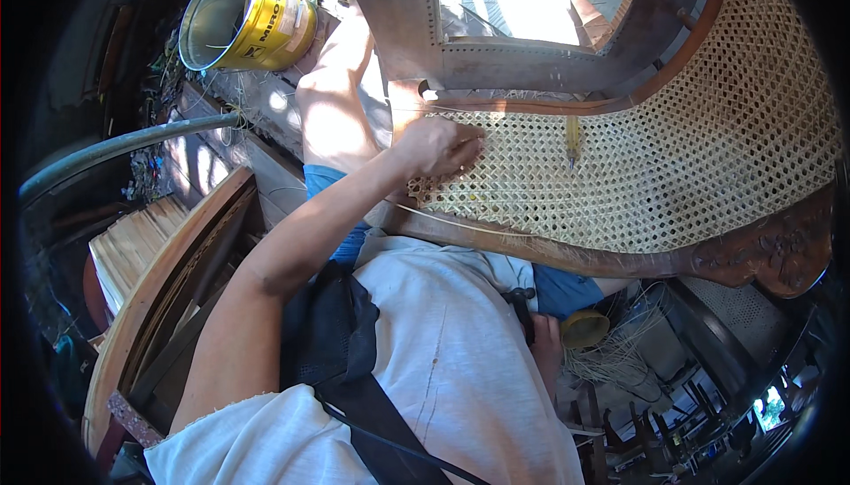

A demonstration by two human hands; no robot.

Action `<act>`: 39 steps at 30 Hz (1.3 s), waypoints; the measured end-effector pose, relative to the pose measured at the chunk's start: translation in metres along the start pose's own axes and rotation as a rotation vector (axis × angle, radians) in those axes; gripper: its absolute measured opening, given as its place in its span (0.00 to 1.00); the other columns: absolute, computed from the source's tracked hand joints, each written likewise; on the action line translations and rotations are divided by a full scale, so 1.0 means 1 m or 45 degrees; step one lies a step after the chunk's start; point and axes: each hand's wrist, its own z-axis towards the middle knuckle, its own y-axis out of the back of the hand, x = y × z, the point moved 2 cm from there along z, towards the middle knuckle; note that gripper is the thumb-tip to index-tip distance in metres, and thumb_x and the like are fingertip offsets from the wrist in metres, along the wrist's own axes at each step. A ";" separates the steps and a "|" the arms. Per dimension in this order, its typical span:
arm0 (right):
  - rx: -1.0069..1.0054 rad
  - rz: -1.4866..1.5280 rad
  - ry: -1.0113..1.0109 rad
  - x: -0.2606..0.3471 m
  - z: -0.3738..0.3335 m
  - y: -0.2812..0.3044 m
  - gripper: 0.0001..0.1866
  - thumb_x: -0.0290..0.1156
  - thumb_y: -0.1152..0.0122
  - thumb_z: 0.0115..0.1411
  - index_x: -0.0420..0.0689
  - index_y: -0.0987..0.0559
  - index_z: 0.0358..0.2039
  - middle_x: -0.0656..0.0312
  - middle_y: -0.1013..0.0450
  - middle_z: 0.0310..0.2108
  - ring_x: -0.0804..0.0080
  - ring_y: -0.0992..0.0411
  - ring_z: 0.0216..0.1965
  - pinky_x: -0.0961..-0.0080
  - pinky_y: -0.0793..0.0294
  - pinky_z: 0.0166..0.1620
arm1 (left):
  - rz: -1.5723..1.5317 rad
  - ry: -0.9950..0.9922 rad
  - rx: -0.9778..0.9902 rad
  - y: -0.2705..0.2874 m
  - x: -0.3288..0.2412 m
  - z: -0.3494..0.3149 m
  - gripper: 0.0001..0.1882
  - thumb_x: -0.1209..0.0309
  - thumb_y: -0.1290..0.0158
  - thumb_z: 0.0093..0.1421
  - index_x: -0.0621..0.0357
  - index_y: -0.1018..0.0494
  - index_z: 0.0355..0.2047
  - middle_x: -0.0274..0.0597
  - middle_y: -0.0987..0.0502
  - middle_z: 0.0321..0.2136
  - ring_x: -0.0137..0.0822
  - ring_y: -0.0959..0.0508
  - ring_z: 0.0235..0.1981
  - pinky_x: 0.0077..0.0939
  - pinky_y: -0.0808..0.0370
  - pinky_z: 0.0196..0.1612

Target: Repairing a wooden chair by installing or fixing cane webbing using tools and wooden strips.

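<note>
Lying over the blue shorts (569, 292), the cane panel (633, 171) faces up beneath the left hand (441, 147).
Wooden frame (549, 249) probably set across the lap to bring the weave within reach. Left fingers closed in a pinch at panel's left end; any strand between them too small to tell. Right hand (549, 350) low beside a black handle (522, 310); grip unclear. Yellow tool (573, 137) on the weave, thin end bodyward. Panel's long axis runs left-right, flaring toward upper right.
</note>
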 end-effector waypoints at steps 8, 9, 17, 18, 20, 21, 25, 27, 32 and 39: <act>-0.079 0.355 -0.044 0.017 0.024 0.029 0.21 0.32 0.41 0.64 0.37 0.30 0.55 0.38 0.28 0.45 0.43 0.25 0.44 0.61 0.25 0.42 | 0.044 0.095 0.038 -0.001 0.002 0.007 0.24 0.50 0.58 0.68 0.49 0.29 0.56 0.56 0.19 0.34 0.54 0.19 0.37 0.48 0.22 0.42; -0.206 0.251 0.204 0.039 0.049 0.042 0.22 0.31 0.43 0.65 0.38 0.31 0.57 0.40 0.28 0.44 0.43 0.25 0.42 0.60 0.25 0.42 | 0.061 0.016 -0.076 -0.005 0.000 0.008 0.23 0.50 0.59 0.68 0.45 0.28 0.56 0.53 0.19 0.29 0.52 0.19 0.33 0.48 0.22 0.40; -0.037 -0.303 0.300 0.105 0.260 0.024 0.24 0.36 0.51 0.68 0.48 0.35 0.64 0.46 0.27 0.43 0.47 0.23 0.39 0.54 0.25 0.41 | 0.189 -0.068 -0.067 -0.012 0.003 0.012 0.21 0.52 0.59 0.69 0.45 0.27 0.54 0.48 0.20 0.25 0.49 0.19 0.28 0.44 0.21 0.31; -0.008 -0.401 0.342 0.105 0.272 0.019 0.24 0.35 0.50 0.68 0.48 0.35 0.64 0.47 0.27 0.41 0.47 0.23 0.39 0.53 0.25 0.41 | 0.172 -0.045 -0.075 -0.010 0.001 0.009 0.20 0.53 0.59 0.69 0.45 0.27 0.54 0.48 0.20 0.25 0.49 0.19 0.27 0.44 0.21 0.30; 0.033 -0.503 0.393 0.108 0.280 0.016 0.24 0.34 0.50 0.68 0.48 0.35 0.64 0.47 0.27 0.40 0.47 0.23 0.38 0.53 0.25 0.41 | 0.157 -0.042 -0.083 -0.012 0.002 0.010 0.20 0.53 0.59 0.69 0.45 0.26 0.54 0.47 0.20 0.25 0.49 0.19 0.27 0.44 0.21 0.30; 0.031 -0.482 0.412 0.111 0.281 0.018 0.25 0.34 0.50 0.67 0.48 0.35 0.64 0.48 0.27 0.38 0.48 0.23 0.37 0.53 0.25 0.40 | 0.151 -0.046 -0.091 -0.013 0.003 0.011 0.20 0.53 0.59 0.69 0.44 0.26 0.54 0.47 0.20 0.24 0.49 0.19 0.27 0.44 0.21 0.31; 0.072 -0.511 0.353 0.090 0.289 0.001 0.25 0.34 0.50 0.68 0.53 0.36 0.65 0.50 0.28 0.37 0.47 0.25 0.36 0.50 0.28 0.39 | 0.118 -0.053 -0.095 -0.015 0.004 0.009 0.21 0.53 0.58 0.69 0.46 0.27 0.54 0.47 0.20 0.25 0.49 0.19 0.26 0.44 0.21 0.30; 0.118 -0.596 0.363 0.102 0.297 0.010 0.25 0.35 0.50 0.68 0.53 0.36 0.65 0.49 0.28 0.39 0.47 0.25 0.37 0.50 0.28 0.39 | 0.141 -0.078 -0.064 -0.015 0.007 0.010 0.21 0.54 0.59 0.68 0.46 0.28 0.55 0.47 0.20 0.26 0.49 0.19 0.27 0.44 0.21 0.30; 0.044 -0.478 0.284 0.120 0.291 0.020 0.24 0.35 0.51 0.68 0.53 0.35 0.65 0.49 0.27 0.41 0.46 0.24 0.39 0.51 0.28 0.42 | 0.108 -0.047 -0.085 -0.014 0.007 0.013 0.20 0.55 0.59 0.68 0.49 0.27 0.51 0.48 0.20 0.25 0.49 0.19 0.27 0.45 0.22 0.30; 0.076 -0.581 0.354 0.123 0.293 0.027 0.24 0.34 0.50 0.67 0.52 0.35 0.64 0.49 0.26 0.40 0.46 0.25 0.40 0.51 0.28 0.43 | 0.147 -0.033 0.077 -0.006 0.000 0.026 0.20 0.56 0.61 0.69 0.54 0.29 0.50 0.52 0.21 0.22 0.51 0.20 0.25 0.46 0.22 0.30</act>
